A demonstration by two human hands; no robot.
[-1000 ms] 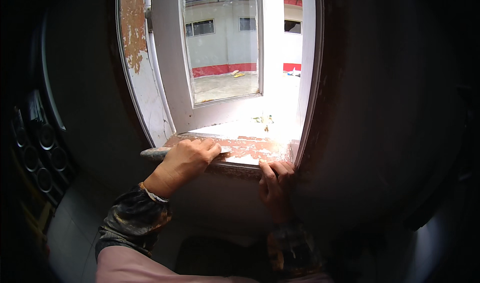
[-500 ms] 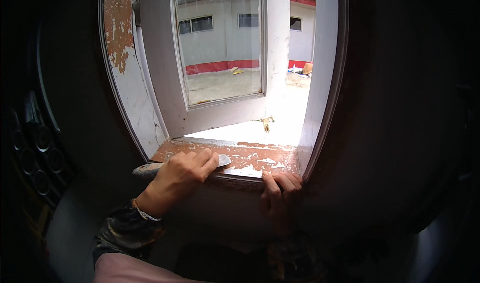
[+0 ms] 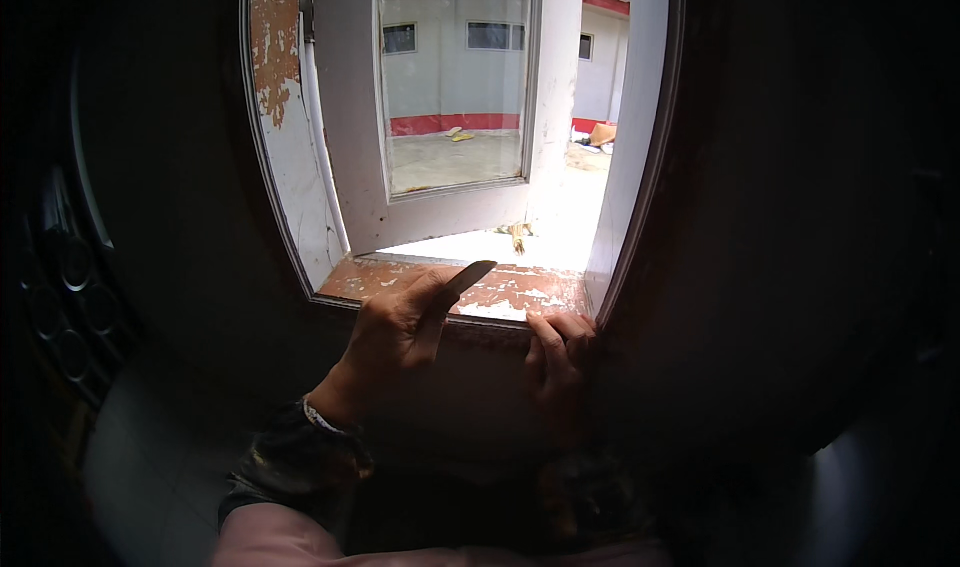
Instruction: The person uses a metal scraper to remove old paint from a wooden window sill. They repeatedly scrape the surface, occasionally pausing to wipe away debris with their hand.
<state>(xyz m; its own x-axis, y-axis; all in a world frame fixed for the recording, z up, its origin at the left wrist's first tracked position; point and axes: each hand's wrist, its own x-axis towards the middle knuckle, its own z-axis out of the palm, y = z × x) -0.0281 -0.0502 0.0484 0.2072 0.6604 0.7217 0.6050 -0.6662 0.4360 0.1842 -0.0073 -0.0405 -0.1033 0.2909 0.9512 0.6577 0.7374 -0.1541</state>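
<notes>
Scraper (image 3: 472,277) sat in the left hand (image 3: 390,332), whose fingers were closed around it; the grey blade stuck out past the fingers, tilted up and to the right, while the handle was mostly hidden by the palm. Whether the blade touched the sill (image 3: 520,287) behind it could not be told.

Right hand (image 3: 562,357) was at the sill's near edge, a little apart from the left one, its fingers bent over the edge and the fingertips resting on top. Its thumb side lay in shadow, so whether it pinched anything could not be told.

Ahead of both hands the sill ran across, reddish brown with ragged patches of white paint, the brightest of them between the hands. Beyond the left hand rose the left jamb (image 3: 310,202), white low down and bare brown higher up; the right jamb (image 3: 635,137), white, stood just beyond the right hand. Farther out than the left hand, a white sash (image 3: 450,215) stood ajar around its glass (image 3: 455,157). A straw-coloured bundle (image 3: 518,239) lay outside, past the gap between the hands. Well beyond them was a pale wall (image 3: 430,87) with a red band (image 3: 420,125) along its foot. Below the left hand, a dark patterned sleeve (image 3: 300,462) covered the forearm.
</notes>
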